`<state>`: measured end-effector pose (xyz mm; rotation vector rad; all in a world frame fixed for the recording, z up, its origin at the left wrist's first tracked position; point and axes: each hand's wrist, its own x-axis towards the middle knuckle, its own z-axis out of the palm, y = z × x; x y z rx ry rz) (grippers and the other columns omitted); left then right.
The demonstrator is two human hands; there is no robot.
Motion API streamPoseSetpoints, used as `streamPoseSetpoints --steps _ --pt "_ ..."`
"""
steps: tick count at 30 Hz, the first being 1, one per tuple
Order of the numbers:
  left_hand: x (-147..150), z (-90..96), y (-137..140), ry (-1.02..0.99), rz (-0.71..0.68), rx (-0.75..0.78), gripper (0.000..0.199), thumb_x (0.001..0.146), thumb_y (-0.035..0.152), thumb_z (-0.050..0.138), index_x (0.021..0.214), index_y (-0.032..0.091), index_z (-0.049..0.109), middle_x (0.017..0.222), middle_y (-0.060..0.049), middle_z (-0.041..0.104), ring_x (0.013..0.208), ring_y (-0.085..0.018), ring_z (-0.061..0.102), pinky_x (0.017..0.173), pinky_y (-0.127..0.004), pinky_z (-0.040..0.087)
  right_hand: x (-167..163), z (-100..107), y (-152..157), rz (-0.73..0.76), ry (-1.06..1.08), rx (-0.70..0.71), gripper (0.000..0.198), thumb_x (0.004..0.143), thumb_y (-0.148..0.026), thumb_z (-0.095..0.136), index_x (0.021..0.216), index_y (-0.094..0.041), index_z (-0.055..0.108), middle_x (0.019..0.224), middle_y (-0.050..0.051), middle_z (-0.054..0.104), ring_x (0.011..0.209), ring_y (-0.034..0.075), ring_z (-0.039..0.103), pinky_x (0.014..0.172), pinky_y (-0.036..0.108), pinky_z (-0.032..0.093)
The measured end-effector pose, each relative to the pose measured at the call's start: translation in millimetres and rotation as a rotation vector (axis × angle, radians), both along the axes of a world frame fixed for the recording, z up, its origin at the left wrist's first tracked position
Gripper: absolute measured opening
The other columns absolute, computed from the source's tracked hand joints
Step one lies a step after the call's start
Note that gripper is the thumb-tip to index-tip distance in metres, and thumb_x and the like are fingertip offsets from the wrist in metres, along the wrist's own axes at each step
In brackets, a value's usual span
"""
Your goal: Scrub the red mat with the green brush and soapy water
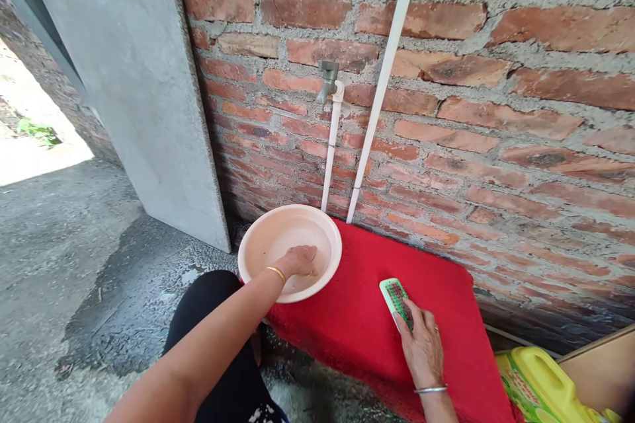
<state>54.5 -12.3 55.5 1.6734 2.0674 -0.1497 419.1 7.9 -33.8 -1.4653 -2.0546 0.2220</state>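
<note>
My left hand (299, 260) reaches down into a pale pink basin (251, 244) with shallow water in it. Its fingers point toward the basin's right side, slightly bent and partly under the water, with no object seen in them. In my right hand (423, 347) is a scrubbing brush (395, 296) with a pale green rim and green and brown bristles facing up. The brush rests on or just above a red cloth (357, 317), to the right of the basin. The cloth covers a low table beneath the basin, which stands at its left end.
A yellow detergent jug (540, 380) stands at the lower right. A metal tap (327, 76) and white pipes (384, 79) run along the brick wall (496, 165) behind. At left, a grey slab (133, 92) leans against the wall above wet concrete floor (124, 317).
</note>
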Motion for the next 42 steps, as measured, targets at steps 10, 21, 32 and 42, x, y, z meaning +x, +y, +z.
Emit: streamPoseSetpoints --steps 10,21,32,42 --pt "-0.1 0.9 0.3 0.005 -0.007 -0.021 0.049 0.073 0.041 0.07 0.117 0.022 0.06 0.128 -0.011 0.066 0.12 -0.031 0.062 0.095 -0.04 0.049 1.3 -1.4 -14.9 0.007 -0.03 0.074 0.066 0.092 -0.073 0.03 0.118 -0.023 0.066 0.095 0.01 0.063 0.087 0.026 0.058 0.082 0.042 0.046" --pt "1.4 3.9 -0.4 0.002 0.021 -0.025 0.049 0.073 0.038 0.07 0.118 0.023 0.06 0.127 -0.012 0.066 0.119 -0.031 0.062 0.095 -0.04 0.048 -19.0 1.6 -28.0 0.109 0.007 -0.005 0.058 0.094 -0.068 0.033 0.12 -0.027 0.065 0.099 0.008 0.063 0.088 0.025 0.061 0.082 0.041 0.049" --pt "1.5 3.2 0.4 0.001 -0.001 -0.027 0.047 0.073 0.041 0.07 0.116 0.024 0.061 0.126 -0.01 0.067 0.119 -0.029 0.062 0.096 -0.039 0.049 -9.0 0.0 -20.5 0.051 -0.04 0.042 0.064 0.094 -0.071 0.031 0.122 -0.024 0.065 0.099 0.01 0.064 0.088 0.026 0.061 0.081 0.041 0.048" --pt "0.7 6.5 -1.3 -0.026 -0.008 -0.017 0.05 0.073 0.035 0.071 0.12 0.018 0.061 0.128 -0.016 0.066 0.12 -0.034 0.061 0.096 -0.044 0.049 -25.1 1.5 -30.2 0.128 0.004 -0.017 0.057 0.095 -0.067 0.035 0.121 -0.027 0.065 0.104 0.009 0.065 0.092 0.026 0.062 0.085 0.042 0.049"
